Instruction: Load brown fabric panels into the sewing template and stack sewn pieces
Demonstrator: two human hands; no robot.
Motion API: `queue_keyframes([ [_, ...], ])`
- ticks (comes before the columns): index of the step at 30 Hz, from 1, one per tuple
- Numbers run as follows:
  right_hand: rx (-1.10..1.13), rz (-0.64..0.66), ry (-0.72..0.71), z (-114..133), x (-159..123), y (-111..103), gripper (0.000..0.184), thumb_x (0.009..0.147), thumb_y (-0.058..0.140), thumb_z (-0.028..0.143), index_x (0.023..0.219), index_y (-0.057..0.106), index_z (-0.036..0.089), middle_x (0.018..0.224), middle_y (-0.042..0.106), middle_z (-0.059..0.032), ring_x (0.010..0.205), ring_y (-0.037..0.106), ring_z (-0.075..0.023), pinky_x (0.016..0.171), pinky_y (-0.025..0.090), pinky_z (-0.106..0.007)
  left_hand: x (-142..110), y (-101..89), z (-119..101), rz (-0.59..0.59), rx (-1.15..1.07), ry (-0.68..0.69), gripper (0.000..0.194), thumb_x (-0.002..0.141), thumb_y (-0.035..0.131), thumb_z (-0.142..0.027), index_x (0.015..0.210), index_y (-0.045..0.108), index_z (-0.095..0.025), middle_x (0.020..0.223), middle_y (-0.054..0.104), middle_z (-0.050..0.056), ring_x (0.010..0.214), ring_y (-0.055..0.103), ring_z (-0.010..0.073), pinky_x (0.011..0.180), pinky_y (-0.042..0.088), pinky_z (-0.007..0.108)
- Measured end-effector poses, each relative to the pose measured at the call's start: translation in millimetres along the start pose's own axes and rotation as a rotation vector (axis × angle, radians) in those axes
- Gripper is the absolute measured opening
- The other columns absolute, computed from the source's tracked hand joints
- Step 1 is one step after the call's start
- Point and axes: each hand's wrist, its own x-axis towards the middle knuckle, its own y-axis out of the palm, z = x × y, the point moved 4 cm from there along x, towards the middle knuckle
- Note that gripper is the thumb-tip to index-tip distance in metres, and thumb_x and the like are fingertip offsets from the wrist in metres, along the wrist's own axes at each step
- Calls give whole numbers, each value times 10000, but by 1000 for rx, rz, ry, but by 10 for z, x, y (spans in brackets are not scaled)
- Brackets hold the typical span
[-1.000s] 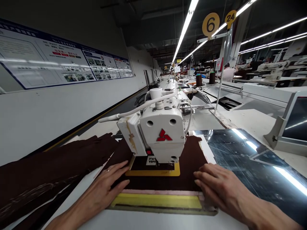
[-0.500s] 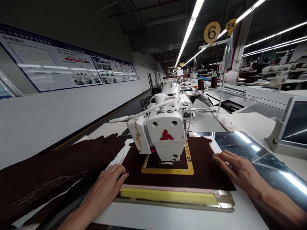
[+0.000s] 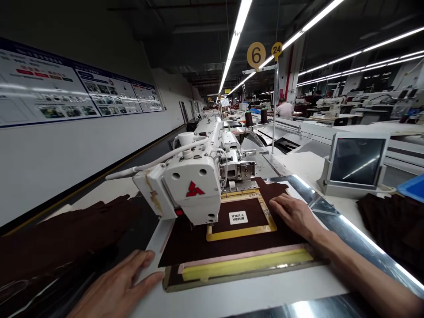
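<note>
The left hand is lying low at the left with its back up, thumb and fingers spread apart around a gap, holding nothing. Its thumb is pointing at the near-left corner of the template with the yellow strip; whether it is touching that corner is hard to tell. The right forearm is slanting up from the lower right, and the right hand is resting on the brown fabric, fingers bunched and curled inward just beside the yellow frame. The fingertips' undersides are hidden, so I cannot tell whether they are pinching cloth or only pressing. The fabric is lying flat, partly under the white sewing machine head. The frame is sitting on it, right of the head, surrounding a white label.
</note>
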Motion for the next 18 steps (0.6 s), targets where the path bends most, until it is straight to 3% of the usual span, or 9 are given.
queue_keyframes([
  [3, -3, -30, -2, 17, -1, -28, 396, 1082, 394, 488, 971, 676, 233, 891, 664, -48, 787, 637, -205, 763, 507, -357, 132, 9, -131, 71, 7, -13, 594, 952, 544, -678, 1389, 565, -276, 1355, 633, 70, 1169, 667, 297, 882, 545, 312],
  [5, -11, -60, 1, 18, -2, -60, 418, 1081, 383, 508, 958, 670, 231, 850, 652, -51, 761, 623, -209, 747, 504, -366, 244, 39, -306, 71, 11, 37, 625, 971, 521, -658, 1437, 523, -242, 1411, 589, 104, 1244, 621, 321, 952, 525, 355],
  [7, -21, -85, 4, 13, -3, -92, 431, 1081, 379, 517, 935, 665, 228, 814, 636, -51, 738, 607, -211, 719, 493, -366, 348, 94, -465, 72, 33, 96, 548, 996, 482, -615, 1342, 572, -200, 1330, 623, 132, 1203, 631, 335, 949, 512, 393],
  [10, -29, -99, 7, -2, 2, -122, 420, 1081, 391, 505, 931, 665, 224, 804, 629, -44, 718, 597, -202, 684, 475, -354, 446, 168, -573, 117, 40, 178, 411, 1058, 350, -518, 974, 617, -217, 1002, 686, 83, 954, 688, 285, 827, 505, 368],
  [12, -32, -99, 11, -11, 7, -135, 408, 1082, 392, 492, 953, 669, 222, 809, 629, -40, 710, 594, -196, 685, 470, -350, 449, 170, -539, 151, 25, 223, 422, 1067, 316, -490, 842, 565, -234, 873, 664, 44, 855, 679, 253, 781, 488, 340],
  [14, -35, -96, 15, -10, 13, -145, 401, 1083, 390, 481, 957, 668, 221, 817, 629, -39, 719, 596, -196, 697, 468, -350, 403, 134, -426, 171, 14, 243, 390, 1055, 346, -484, 831, 554, -242, 859, 664, 28, 840, 673, 245, 776, 478, 325],
  [18, -39, -71, 21, 35, 17, -143, 384, 1081, 397, 458, 909, 650, 226, 824, 630, -31, 744, 599, -190, 712, 466, -336, 283, 79, -76, 218, -8, 101, 368, 1022, 436, -564, 873, 566, -253, 859, 677, 1, 796, 681, 236, 704, 480, 288],
])
